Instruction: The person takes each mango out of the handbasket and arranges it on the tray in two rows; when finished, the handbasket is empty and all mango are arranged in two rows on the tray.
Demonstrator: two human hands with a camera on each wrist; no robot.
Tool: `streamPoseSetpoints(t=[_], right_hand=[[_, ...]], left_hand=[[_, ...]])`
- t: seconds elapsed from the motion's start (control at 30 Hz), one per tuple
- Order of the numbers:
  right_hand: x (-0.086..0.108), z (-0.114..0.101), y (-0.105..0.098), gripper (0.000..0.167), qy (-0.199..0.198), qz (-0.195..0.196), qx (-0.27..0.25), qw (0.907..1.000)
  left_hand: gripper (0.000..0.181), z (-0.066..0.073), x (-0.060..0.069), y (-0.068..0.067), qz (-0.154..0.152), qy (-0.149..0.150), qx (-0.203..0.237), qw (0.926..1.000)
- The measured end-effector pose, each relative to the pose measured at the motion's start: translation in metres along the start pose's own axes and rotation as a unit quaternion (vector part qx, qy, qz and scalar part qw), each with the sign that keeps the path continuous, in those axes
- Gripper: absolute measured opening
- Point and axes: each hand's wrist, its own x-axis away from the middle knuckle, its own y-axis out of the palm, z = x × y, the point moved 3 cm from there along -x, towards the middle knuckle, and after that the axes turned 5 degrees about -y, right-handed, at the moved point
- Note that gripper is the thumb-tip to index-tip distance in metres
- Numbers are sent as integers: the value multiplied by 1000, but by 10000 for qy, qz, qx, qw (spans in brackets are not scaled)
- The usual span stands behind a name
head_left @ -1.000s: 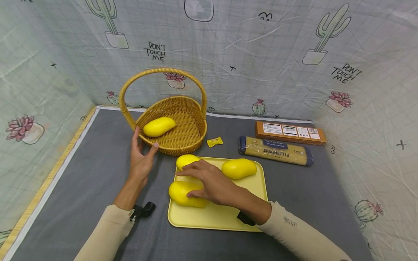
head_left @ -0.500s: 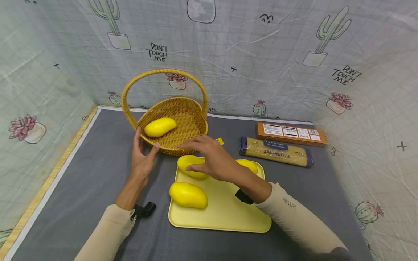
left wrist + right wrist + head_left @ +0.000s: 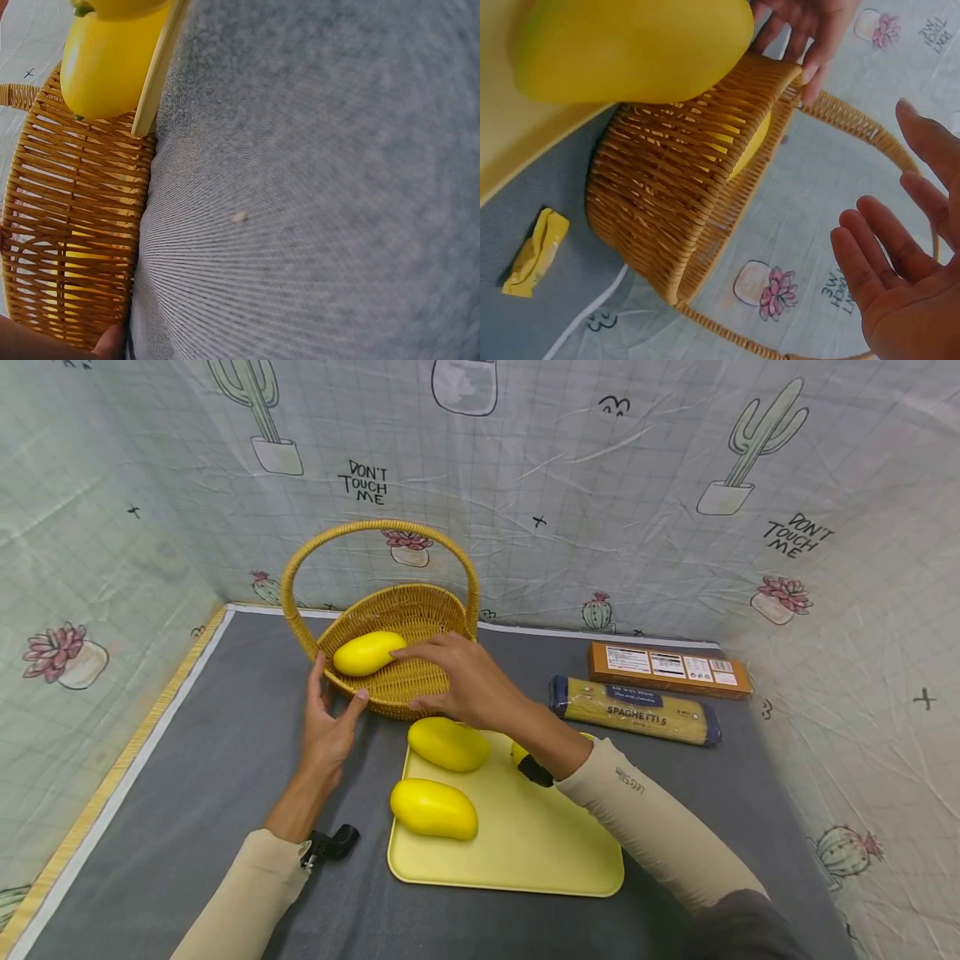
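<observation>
A wicker basket (image 3: 420, 687) with a tall hoop handle holds one yellow mango (image 3: 367, 653). My left hand (image 3: 327, 735) rests against its near left side, fingers fairly straight; in the right wrist view, fingertips of the left hand (image 3: 814, 45) touch the rim. Over the basket's right part hovers my right hand (image 3: 476, 681), its fingers spread and holding nothing, as the right wrist view of the right hand (image 3: 907, 277) confirms. Two mangoes lie along the left of the yellow tray (image 3: 532, 852): a rear one (image 3: 448, 744) and a front one (image 3: 433, 809). Another is mostly hidden behind my right wrist.
A spaghetti packet (image 3: 633, 710) and a brown box (image 3: 667, 670) lie at the back right. A yellow-wrapped sweet (image 3: 536, 253) sits beside the basket, hidden in the head view. Patterned cloth walls (image 3: 540, 568) enclose the grey tabletop (image 3: 187, 760).
My right hand has moved from above the tray's mangoes up and away, over the basket. The left hand has stayed at the basket's side, and the mangoes keep their places.
</observation>
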Motion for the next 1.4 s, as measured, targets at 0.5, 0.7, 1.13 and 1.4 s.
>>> streamPoseSetpoints(t=[0.5, 0.7, 1.13, 1.4], right_hand=[[-46, 19, 20, 65, 209, -314, 317, 9988], [-62, 26, 30, 65, 336, -431, 319, 9980], [-92, 42, 51, 62, 486, -861, 458, 9940], [-107, 50, 64, 62, 329, -1129, 286, 9926]], left_hand=[[90, -1, 0, 2, 51, -55, -52, 10000], [89, -1, 0, 2, 32, -50, -55, 10000], [90, -1, 1, 1, -21, -30, -23, 10000], [89, -1, 1, 1, -17, -51, -67, 10000]])
